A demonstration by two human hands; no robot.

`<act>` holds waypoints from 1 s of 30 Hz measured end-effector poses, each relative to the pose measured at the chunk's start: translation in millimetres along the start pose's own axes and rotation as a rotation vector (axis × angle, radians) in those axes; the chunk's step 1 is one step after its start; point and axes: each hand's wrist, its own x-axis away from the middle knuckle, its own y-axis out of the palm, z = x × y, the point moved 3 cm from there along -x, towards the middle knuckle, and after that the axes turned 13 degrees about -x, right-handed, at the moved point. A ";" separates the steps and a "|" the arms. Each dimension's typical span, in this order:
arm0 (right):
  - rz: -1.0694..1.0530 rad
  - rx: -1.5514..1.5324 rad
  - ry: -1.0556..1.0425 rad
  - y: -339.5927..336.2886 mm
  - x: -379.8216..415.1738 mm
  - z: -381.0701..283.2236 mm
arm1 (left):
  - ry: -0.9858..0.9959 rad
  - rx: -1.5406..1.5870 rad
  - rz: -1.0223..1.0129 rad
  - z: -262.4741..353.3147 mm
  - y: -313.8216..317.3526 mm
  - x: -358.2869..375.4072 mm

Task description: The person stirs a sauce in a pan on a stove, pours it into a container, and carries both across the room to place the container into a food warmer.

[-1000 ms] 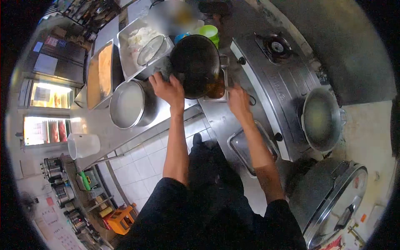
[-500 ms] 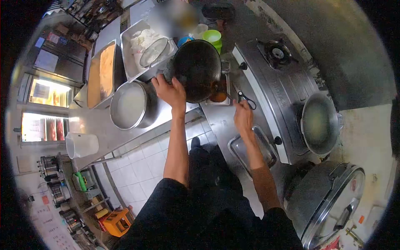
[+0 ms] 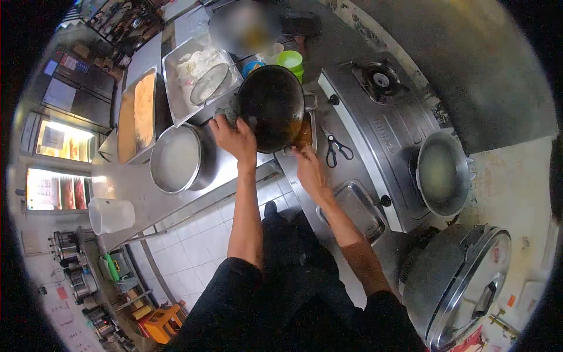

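A dark wok (image 3: 270,105) is tilted above a small metal tray (image 3: 313,126) of brown liquid. My left hand (image 3: 236,138) is closed at the wok's left side, with a grey cloth (image 3: 230,108) bunched by the fingers. At the lower right rim my right hand (image 3: 309,167) is pinched closed; whatever thin thing it holds is mostly hidden. Brown residue shows inside the wok near that rim. Black-handled scissors (image 3: 337,152) lie on the steel counter just right of my right hand.
To the left stand a pot of pale liquid (image 3: 176,158), a flour tray (image 3: 196,64) with a sieve (image 3: 210,84), and a tray of orange-brown crumbs (image 3: 145,108). Right are a gas stove (image 3: 375,129), a second wok (image 3: 440,173) and a large lidded cooker (image 3: 448,281). Green cups (image 3: 290,59) stand behind.
My right hand has moved left, from beside the scissors to the wok's lower right rim. The wok stays tilted in my left hand. The view has shifted slightly.
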 end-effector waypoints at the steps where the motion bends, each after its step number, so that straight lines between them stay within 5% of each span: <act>1: 0.043 -0.018 0.013 7.4 -0.2 11.1 | 0.008 0.017 0.005 1.4 -2.6 -0.6; 6: 0.075 0.126 0.107 -23.9 -0.4 30.7 | 0.015 0.001 0.021 -1.8 -4.4 -4.3; 11: 0.054 0.079 -0.148 -4.5 13.7 10.8 | 0.017 -0.026 0.028 2.2 -1.9 -2.1; 13: -0.022 -0.094 0.251 -16.0 6.5 21.2 | 0.044 -0.020 0.019 3.0 -1.6 -1.3; 15: 0.094 0.137 -0.006 -26.2 2.2 29.8 | 0.050 -0.027 0.016 1.0 -2.0 -2.8; 17: 0.118 0.051 -0.079 -31.2 -8.8 26.1 | 0.037 -0.033 -0.001 0.4 -0.4 -0.6; 30: 0.082 0.082 -0.273 -64.0 -128.5 9.4 | 0.044 0.040 -0.019 5.3 -4.8 5.3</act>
